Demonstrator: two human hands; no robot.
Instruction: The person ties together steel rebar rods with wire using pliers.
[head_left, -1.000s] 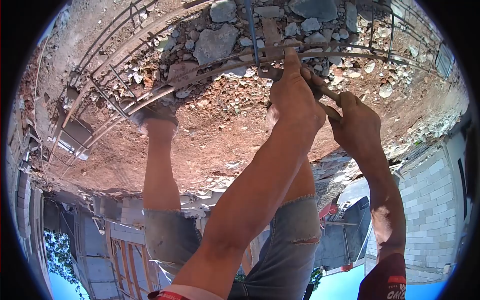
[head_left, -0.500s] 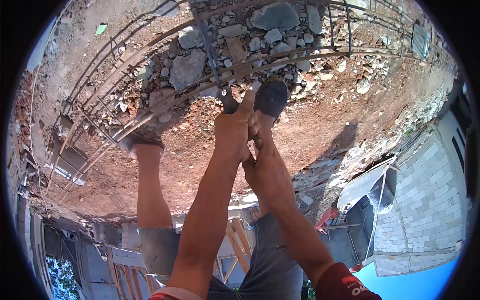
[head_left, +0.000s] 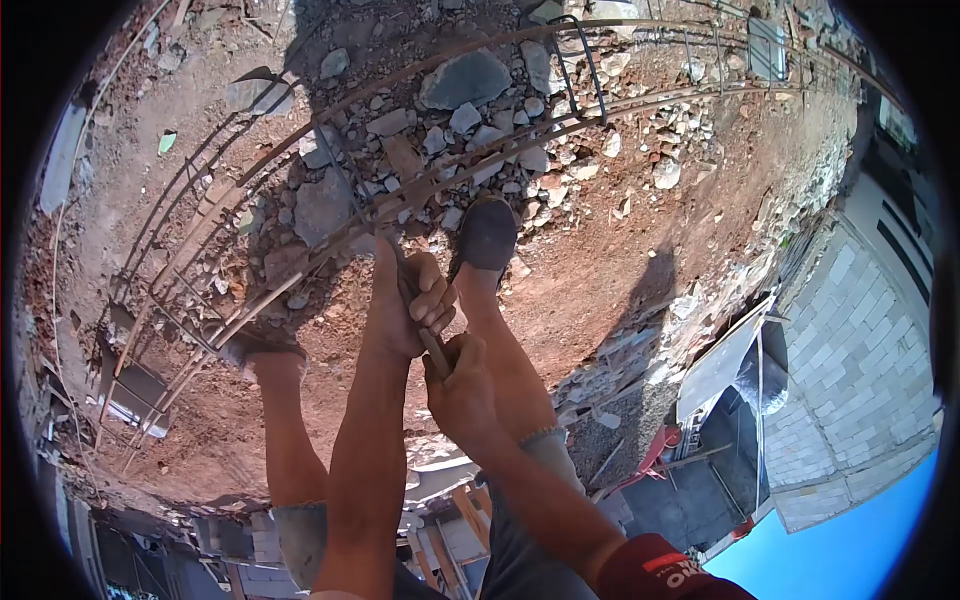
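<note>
A slim brown metal hand tool [head_left: 436, 352] runs at a slant through both of my fists. My left hand [head_left: 405, 295] wraps its upper part, thumb pointing up along it, and hides most of the tool's head. Lower down, my right hand [head_left: 463, 392] grips the handle. The top of the tool lies right at a long rusty reinforcing bar [head_left: 330, 243], where a dark crossing bar [head_left: 342, 172] meets it. These bars belong to a steel rebar cage that curves across the view, with a bent stirrup [head_left: 600, 88] to the right.
Broken concrete and a large grey stone [head_left: 466, 80] lie between the bars. My shod foot [head_left: 488, 236] stands close to the cage, the other foot [head_left: 262, 345] farther left. A block wall [head_left: 835, 330] and a sheet-roofed shelter [head_left: 722, 370] are at the right.
Both hands and the tool have shifted left in view, and the tool now slants more. The dark tool head, visible before, is mostly hidden. The camera view has moved too.
</note>
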